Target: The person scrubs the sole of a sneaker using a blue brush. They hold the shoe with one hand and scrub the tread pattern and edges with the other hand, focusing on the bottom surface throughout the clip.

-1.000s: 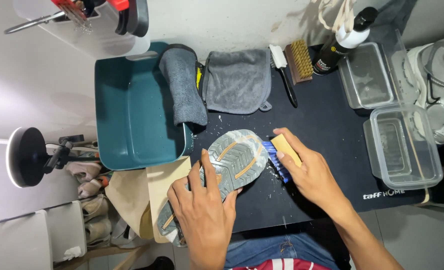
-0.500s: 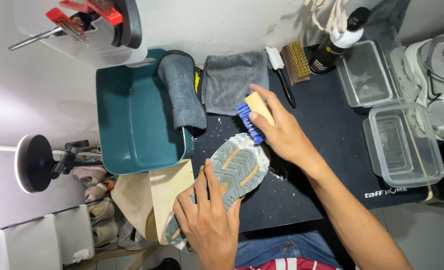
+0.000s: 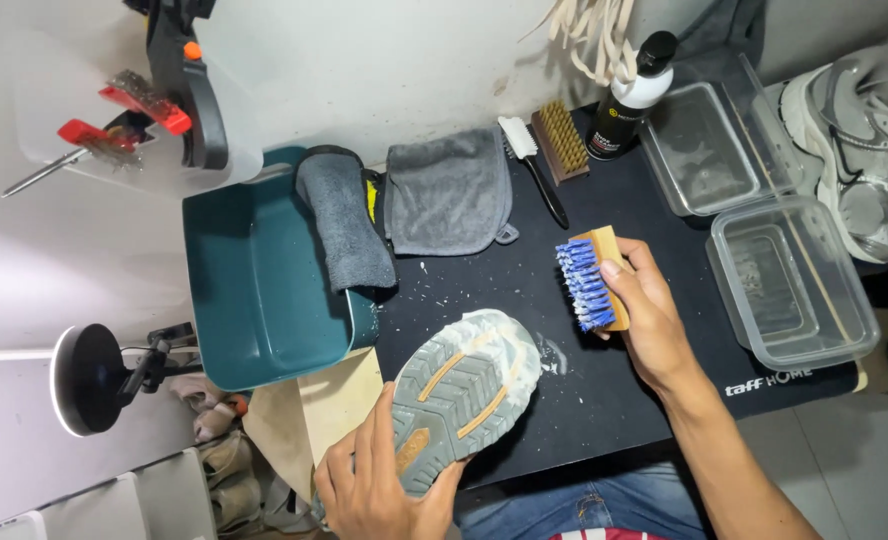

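The work in hand looks like the scrubbing of a shoe's sole, caught at a pause between strokes. The left hand [image 3: 379, 485] is closed around the heel end of the shoe [image 3: 461, 395], fingers spread over the sole, holding it sole-up at the near edge of the black mat [image 3: 604, 400]; the toe half is white with foam, the heel half shows its grey tread and tan strips bare. The right hand [image 3: 654, 320] grips a wooden brush [image 3: 592, 282] with blue bristles, the bristles turned leftward toward the shoe; the brush is lifted clear of the sole and sits near it, not touching.

White flecks of foam dot the mat between the shoe and the grey cloth [image 3: 449, 195]; a second, darker cloth [image 3: 346, 225] hangs over the rim of the teal basin [image 3: 254, 290], just left of the mat. Further back lie a white brush with a black handle [image 3: 529, 165], a brush with tan bristles [image 3: 561, 140] and a black bottle with a white collar [image 3: 634, 95]; two clear plastic boxes [image 3: 789, 280] stand at the right, with a grey sneaker [image 3: 864, 140] beyond them.

By the look of it, the toe is lathered and the heel not yet; the next stroke would call for the brush to come down bristles-first onto the sole, with the left hand holding firm against the push; the fingers lie over the unwashed part, so they would need to shift.
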